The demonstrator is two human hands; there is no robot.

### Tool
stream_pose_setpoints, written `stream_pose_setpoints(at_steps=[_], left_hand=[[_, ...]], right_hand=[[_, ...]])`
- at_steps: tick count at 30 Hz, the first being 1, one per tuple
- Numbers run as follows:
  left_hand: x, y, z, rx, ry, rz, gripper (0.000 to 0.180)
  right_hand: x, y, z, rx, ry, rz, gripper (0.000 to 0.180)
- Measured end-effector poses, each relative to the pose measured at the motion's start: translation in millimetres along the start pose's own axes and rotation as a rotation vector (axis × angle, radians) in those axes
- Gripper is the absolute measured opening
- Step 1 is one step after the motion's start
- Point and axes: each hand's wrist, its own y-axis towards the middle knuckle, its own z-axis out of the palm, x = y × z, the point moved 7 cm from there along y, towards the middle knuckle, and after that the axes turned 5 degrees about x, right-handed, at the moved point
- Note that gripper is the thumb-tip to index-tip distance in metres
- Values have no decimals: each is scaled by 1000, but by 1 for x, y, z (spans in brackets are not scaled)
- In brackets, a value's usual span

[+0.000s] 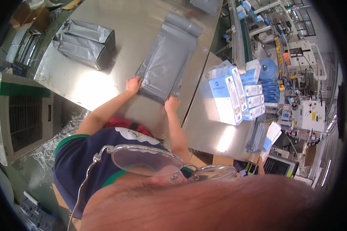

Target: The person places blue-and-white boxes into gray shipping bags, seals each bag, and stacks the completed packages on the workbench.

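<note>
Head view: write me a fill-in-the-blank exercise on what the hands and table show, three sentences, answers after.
1. Both hands, the left hand and the right hand, grip the near end of a flat ____ pouch lying on the steel table.
2. At the table's far left corner sits a pile of filled grey bags, which neither hand ____.
3. To the right of the right hand stand the blue-and-____ boxes.

Missing words: grey; touches; white

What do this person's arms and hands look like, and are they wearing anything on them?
Both forearms are bare, with no gloves, watch or rings visible on the left hand or right hand. The short sleeves of a dark navy shirt have green cuffs.
</note>
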Motion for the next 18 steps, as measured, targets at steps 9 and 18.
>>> stream_pose_setpoints(at_steps=[9, 18], left_hand=[[4, -27, -103, 753, -986, -129, 88], [139, -74, -255, 194, 848, 49, 98]], right_hand=[[52, 5, -103, 106, 114, -605, 66], [-227, 110, -221, -71, -516, 225, 101]])
